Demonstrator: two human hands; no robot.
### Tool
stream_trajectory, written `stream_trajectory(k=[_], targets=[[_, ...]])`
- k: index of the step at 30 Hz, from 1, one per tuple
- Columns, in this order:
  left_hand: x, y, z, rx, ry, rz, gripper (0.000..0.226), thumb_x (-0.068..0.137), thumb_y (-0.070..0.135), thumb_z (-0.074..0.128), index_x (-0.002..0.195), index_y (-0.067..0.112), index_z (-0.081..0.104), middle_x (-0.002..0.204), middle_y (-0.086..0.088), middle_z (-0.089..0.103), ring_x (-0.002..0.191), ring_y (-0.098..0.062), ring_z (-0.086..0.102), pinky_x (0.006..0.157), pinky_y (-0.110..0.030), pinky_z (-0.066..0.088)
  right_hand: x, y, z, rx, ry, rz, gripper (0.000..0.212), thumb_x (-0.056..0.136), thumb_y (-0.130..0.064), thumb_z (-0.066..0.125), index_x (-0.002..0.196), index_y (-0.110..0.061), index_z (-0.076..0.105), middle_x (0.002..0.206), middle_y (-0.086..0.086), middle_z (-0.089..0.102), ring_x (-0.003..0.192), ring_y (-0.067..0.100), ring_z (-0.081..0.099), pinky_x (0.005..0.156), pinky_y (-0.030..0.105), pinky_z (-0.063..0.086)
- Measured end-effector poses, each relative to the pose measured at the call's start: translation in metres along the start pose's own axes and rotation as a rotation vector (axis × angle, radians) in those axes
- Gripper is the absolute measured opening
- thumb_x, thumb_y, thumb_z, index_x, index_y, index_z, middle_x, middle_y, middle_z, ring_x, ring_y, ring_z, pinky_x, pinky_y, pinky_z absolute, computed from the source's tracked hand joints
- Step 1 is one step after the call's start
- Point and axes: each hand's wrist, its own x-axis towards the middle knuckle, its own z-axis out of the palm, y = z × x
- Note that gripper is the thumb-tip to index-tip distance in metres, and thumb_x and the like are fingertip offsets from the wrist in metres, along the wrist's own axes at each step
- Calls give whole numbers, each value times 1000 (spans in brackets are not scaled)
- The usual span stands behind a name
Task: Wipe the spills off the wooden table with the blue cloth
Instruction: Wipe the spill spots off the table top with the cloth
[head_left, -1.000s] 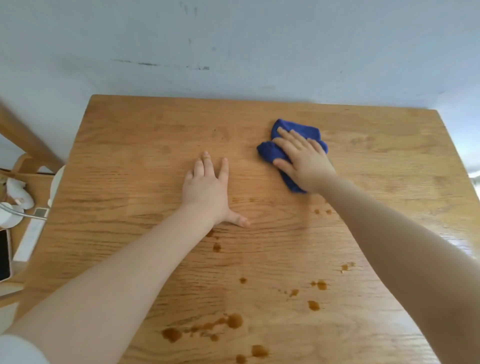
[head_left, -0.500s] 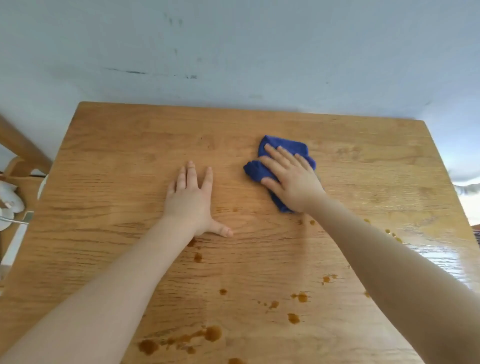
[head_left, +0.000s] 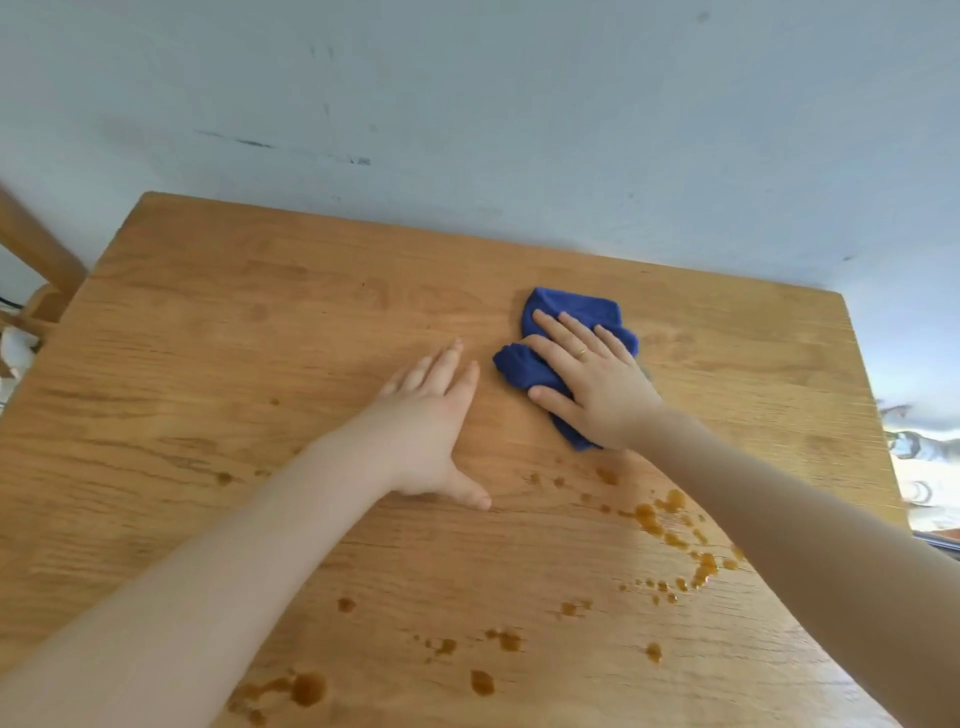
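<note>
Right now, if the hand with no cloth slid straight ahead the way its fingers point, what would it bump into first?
Probably nothing: the left hand points past the blue cloth, over bare wooden table toward the wall.
</note>
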Motion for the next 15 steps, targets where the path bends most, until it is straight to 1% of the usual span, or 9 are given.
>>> stream_trajectory(k=[1, 2, 4, 6, 8, 10, 12, 15], targets=[[5, 7, 0, -1, 25, 0, 131, 62, 71, 66, 147, 17, -18, 151, -3, -33, 143, -21, -20, 115, -35, -6, 3, 8, -2, 7, 10, -20, 73, 82, -64, 16, 142, -26, 33, 155, -3, 19, 144, 20, 12, 114, 40, 8], [10, 12, 1, -9, 37, -4, 132, 59, 74, 64, 147, 16, -16, 152, -4, -31, 143, -21, -19, 115, -35, -6, 11, 17, -3, 18, 34, 2, 70, 84, -62, 21, 141, -25, 35, 155, -2, 21, 143, 21, 14, 114, 41, 9], [16, 21, 7, -9, 32, -17, 135, 56, 78, 62, 148, 16, -15, 152, -6, -30, 143, -21, -19, 114, -35, -8, 32, 30, -5, 40, 95, 141, 59, 91, -55, 32, 141, -25, 34, 155, -2, 20, 144, 20, 13, 114, 41, 9], [19, 26, 16, 46, 46, -29, 137, 55, 79, 61, 147, 14, -17, 151, -9, -31, 142, -23, -21, 113, -35, -11, 52, 40, -6, 53, 119, 262, 53, 94, -48, 36, 142, -27, 29, 156, -3, 16, 144, 18, 10, 115, 41, 7], [19, 29, 21, 95, 73, -44, 140, 54, 79, 61, 146, 11, -19, 150, -12, -32, 142, -24, -21, 113, -36, -12, 60, 44, -8, 72, 106, 289, 52, 94, -46, 36, 143, -27, 27, 157, -3, 13, 144, 18, 7, 115, 42, 5], [19, 33, 22, 126, 77, -61, 141, 55, 76, 65, 145, 8, -20, 150, -15, -31, 142, -26, -21, 113, -36, -11, 47, 40, -6, 74, 89, 268, 53, 94, -44, 38, 142, -25, 27, 157, -2, 13, 144, 19, 7, 115, 43, 5], [19, 37, 21, 147, 75, -81, 144, 54, 74, 68, 145, 5, -19, 150, -18, -30, 142, -28, -19, 114, -38, -10, 19, 29, 0, 50, 94, 199, 55, 92, -48, 37, 141, -24, 30, 156, -1, 16, 144, 20, 9, 114, 44, 6], [18, 43, 19, 140, 76, -100, 144, 53, 71, 71, 145, 4, -17, 151, -18, -28, 143, -29, -18, 116, -38, -7, -25, 14, 4, 21, 50, 13, 70, 83, -64, 21, 139, -23, 35, 155, -3, 19, 144, 20, 12, 114, 45, 7]])
